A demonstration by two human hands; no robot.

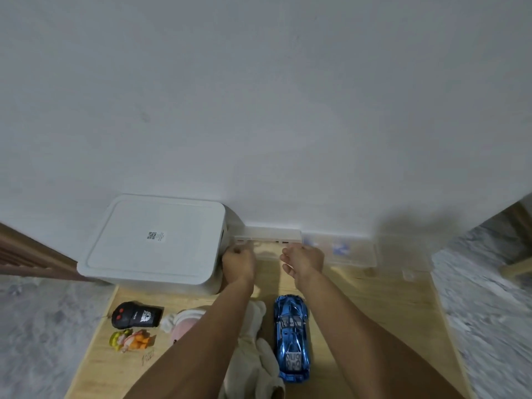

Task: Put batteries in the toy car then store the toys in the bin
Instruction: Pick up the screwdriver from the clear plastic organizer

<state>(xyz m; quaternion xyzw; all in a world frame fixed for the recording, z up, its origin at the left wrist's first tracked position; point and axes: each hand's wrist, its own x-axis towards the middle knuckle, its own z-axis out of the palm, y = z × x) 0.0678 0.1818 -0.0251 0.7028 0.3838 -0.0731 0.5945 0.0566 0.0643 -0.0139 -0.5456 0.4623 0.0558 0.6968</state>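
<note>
Both hands [239, 262] grip the clear box [267, 243]; blue toy car [292, 338] lies lengthwise, nose nearest.

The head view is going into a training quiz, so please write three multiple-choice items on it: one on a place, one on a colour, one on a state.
1. Where does the toy car lie?
A. On the bin's lid
B. On the wooden tabletop, under the right forearm
C. On the grey floor

2. What colour is the toy car?
A. Red
B. Green
C. Shiny blue

3. How is the big white bin?
A. Closed, lid on
B. Open, lid off
C. Tipped on its side

Answers:
1 B: the toy car rests on the tabletop, beside the cream plush toy.
2 C: its body is a glossy blue.
3 A: the flat lid with a code sticker covers the bin; both hands, left hand and right hand, are at the small clear box beside it.
</note>
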